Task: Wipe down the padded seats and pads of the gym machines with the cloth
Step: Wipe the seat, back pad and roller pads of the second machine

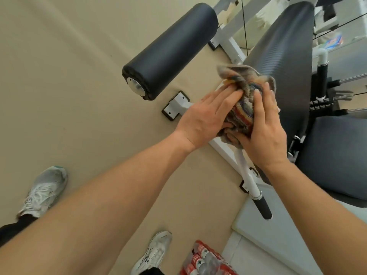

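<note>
Two hands, left (206, 118) and right (264, 132), bunch one striped cloth (246, 104).

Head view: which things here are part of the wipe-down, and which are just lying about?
Part of the job:
- striped cloth, bunched between left hand and right hand
- roller pad
- long back pad
- seat pad

Lying about:
- pack of bottles on the floor
- colourful box behind the machine
</note>
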### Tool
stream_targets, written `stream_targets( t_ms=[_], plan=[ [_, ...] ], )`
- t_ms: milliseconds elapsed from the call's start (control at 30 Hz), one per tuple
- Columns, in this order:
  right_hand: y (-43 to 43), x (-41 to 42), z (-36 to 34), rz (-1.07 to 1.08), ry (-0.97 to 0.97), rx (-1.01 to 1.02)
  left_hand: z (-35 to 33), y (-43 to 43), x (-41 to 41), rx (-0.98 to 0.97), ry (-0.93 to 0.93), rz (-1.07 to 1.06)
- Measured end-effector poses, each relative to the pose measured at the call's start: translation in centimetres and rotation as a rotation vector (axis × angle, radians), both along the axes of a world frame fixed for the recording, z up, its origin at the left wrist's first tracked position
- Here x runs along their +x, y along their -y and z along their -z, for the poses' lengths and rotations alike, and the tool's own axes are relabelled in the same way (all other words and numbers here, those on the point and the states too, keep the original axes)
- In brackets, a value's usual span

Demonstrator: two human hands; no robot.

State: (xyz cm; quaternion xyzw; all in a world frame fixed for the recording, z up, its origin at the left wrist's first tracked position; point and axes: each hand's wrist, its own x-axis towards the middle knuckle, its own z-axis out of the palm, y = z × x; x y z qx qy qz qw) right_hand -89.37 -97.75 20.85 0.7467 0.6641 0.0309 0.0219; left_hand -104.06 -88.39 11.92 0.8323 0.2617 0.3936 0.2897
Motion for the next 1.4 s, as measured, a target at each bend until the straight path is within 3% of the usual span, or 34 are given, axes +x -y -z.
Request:
stream_targets(
  t_ms=[100,200,367,467,567,667,733,900,967,1067,1167,1233,1400],
  plan=[
    [-1.9,-0.4,-2.0,-0.054,0.031,-0.139,-0.5,0.7,-0.4,-0.203,0.025,-0.077],
    [-3.2,-1.8,-3.3,-0.099,0.068,-0.225,-1.7,0.5,-1.0,-0.284,0.008,-0.18],
    [-5.0,-3.8,-4.1,-0.038,0.029,-0.16,-4.5,-1.2,-3.3,-0.587,-0.09,-0.224],
    [-8.6,-7.0,-5.2,0.238,-0.035,-0.064,-6.9,-4.2,-3.7,-0.969,0.077,-0.25],
    [-13.2,-10.0,-6.3,0.654,-0.426,0.128,-9.5,-7.9,-3.6,-1.473,0.362,-0.113],
    [-17.5,-12.1,-6.6,0.87,-0.892,0.288,-11.3,-11.9,-4.7,-1.435,0.344,0.037],
    [-19.8,-13.0,-6.4,0.935,-1.049,0.318,-11.6,-14.6,-5.6,-1.378,0.298,0.077],
    [-24.4,-12.8,-6.1,1.018,-1.04,0.34,-11.3,-20.1,-6.8,-1.329,0.245,0.153],
    [-26.3,-11.9,-6.0,1.079,-1.006,0.384,-11.6,-22.1,-6.4,-1.392,0.245,0.139],
    [-29.4,-9.5,-5.3,1.214,-1.09,0.506,-11.8,-24.9,-4.1,-1.458,0.235,0.033],
    [-32.2,-6.1,-4.4,1.275,-1.138,0.651,-12.0,-27.9,-0.7,-1.393,0.22,0.125],
    [-33.9,-3.2,-4.0,1.255,-1.046,0.751,-12.1,-30.1,1.6,-1.371,0.212,0.218],
    [-36.8,6.8,-4.6,1.164,-0.376,0.751,-11.7,-33.4,9.2,-1.426,0.087,0.351]
  ],
)
